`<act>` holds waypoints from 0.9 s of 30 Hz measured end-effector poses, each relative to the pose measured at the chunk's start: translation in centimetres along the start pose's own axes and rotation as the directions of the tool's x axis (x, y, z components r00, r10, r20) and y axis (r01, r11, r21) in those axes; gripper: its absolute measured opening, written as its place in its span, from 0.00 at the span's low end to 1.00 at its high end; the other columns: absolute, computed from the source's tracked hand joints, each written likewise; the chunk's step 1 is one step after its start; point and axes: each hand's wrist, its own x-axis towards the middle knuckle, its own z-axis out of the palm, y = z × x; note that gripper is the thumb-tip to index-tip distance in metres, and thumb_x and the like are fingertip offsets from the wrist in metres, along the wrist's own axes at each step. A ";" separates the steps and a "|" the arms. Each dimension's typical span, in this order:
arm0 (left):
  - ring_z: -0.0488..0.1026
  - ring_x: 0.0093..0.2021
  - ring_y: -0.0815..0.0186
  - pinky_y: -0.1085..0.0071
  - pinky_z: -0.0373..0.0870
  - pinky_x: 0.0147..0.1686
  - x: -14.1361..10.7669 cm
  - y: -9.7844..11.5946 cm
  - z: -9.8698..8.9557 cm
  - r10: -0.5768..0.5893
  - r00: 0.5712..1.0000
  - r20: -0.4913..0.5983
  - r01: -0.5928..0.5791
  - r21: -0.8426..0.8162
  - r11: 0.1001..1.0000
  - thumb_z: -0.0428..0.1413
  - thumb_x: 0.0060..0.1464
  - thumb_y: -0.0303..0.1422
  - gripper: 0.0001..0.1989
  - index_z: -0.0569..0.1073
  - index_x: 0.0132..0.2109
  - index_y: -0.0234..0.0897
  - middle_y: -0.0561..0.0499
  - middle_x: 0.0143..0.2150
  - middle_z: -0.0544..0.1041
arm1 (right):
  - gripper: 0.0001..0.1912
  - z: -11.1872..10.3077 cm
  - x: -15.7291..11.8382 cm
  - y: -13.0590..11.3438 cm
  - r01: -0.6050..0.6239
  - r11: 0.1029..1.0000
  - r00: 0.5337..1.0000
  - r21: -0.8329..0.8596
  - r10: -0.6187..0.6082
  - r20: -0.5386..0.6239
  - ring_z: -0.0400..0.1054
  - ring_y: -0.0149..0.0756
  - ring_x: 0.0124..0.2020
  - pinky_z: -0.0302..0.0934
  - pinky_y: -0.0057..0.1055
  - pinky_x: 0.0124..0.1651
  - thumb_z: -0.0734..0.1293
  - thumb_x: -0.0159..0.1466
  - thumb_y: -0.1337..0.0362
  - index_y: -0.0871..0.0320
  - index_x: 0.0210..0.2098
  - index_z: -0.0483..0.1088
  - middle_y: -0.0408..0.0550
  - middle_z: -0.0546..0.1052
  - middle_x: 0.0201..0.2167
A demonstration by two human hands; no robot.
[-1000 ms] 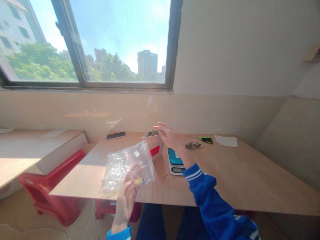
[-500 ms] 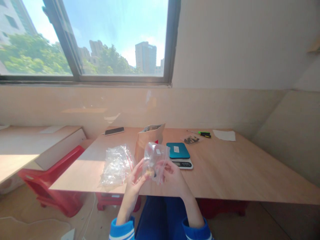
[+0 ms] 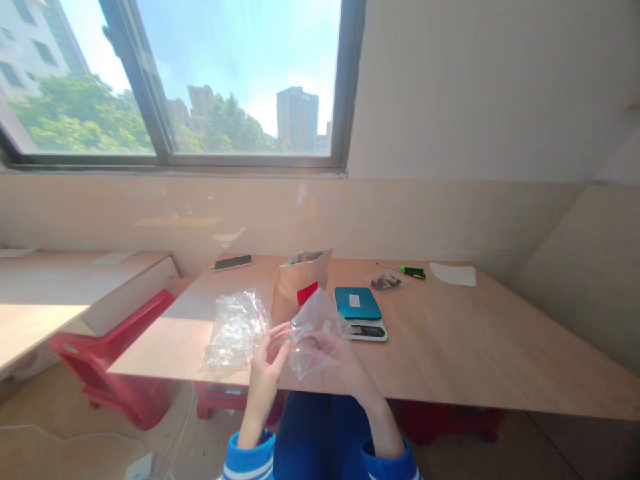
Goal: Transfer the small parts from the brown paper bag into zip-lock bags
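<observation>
Both hands meet at the near edge of the table (image 3: 450,360), closed on one clear bag (image 3: 313,333). Left hand (image 3: 265,370) pinches the bag's left side with thumb and fingers; right hand (image 3: 340,367) grips it from below and the right, fingers curled into the plastic. The bag hangs crumpled between them, above the table edge, with something small and dark inside that I cannot make out.

From large to small, the rest runs so. One window (image 3: 200,80) fills the wall above, with buildings and trees outside. One wooden table spans the middle of the view. One lower bench (image 3: 75,293) stands to the left, and one red stool (image 3: 115,360) sits between it and the table. One pile of clear bags (image 3: 233,330) lies on the table just left of the hands; how many bags are in it cannot be counted. One brown paper pouch (image 3: 300,283) with a red label stands upright and open just behind the held bag. One scale (image 3: 360,310) with a teal top lies just right of the pouch. One white sheet (image 3: 453,273) lies at the far right corner. One phone (image 3: 233,262) lies at the far left corner. One small bag of dark bits (image 3: 385,283) lies behind the scale, and one green-handled screwdriver (image 3: 413,271) lies just beyond it.
</observation>
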 end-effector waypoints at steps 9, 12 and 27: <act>0.74 0.53 0.59 0.68 0.70 0.50 0.8 0.2 -3.4 -0.159 0.927 -0.339 0.047 -0.316 0.948 0.61 0.47 0.33 0.18 0.73 0.47 0.41 0.50 0.50 0.78 | 0.17 -3.9 5.1 -7.6 0.251 0.931 0.847 -0.266 -0.344 -0.406 0.73 0.38 0.34 0.68 0.36 0.40 0.73 0.53 0.53 0.56 0.35 0.68 0.47 0.78 0.31; 0.71 0.56 0.59 0.70 0.68 0.52 0.4 0.2 -3.9 -0.183 0.910 -0.373 0.063 -0.312 0.948 0.59 0.48 0.32 0.15 0.74 0.46 0.41 0.51 0.54 0.76 | 0.12 -3.1 10.1 -10.7 0.349 0.813 0.785 -0.466 -0.525 -0.328 0.72 0.39 0.38 0.66 0.38 0.44 0.69 0.57 0.55 0.56 0.36 0.70 0.49 0.78 0.35; 0.70 0.57 0.59 0.64 0.65 0.56 -0.8 1.2 0.3 -0.152 0.958 -0.244 0.042 -0.405 0.913 0.59 0.53 0.35 0.23 0.65 0.56 0.46 0.47 0.60 0.71 | 0.26 4.3 -0.8 -4.6 0.073 0.989 0.994 -0.132 -0.084 -0.077 0.70 0.38 0.44 0.64 0.38 0.50 0.63 0.63 0.49 0.52 0.57 0.58 0.52 0.71 0.51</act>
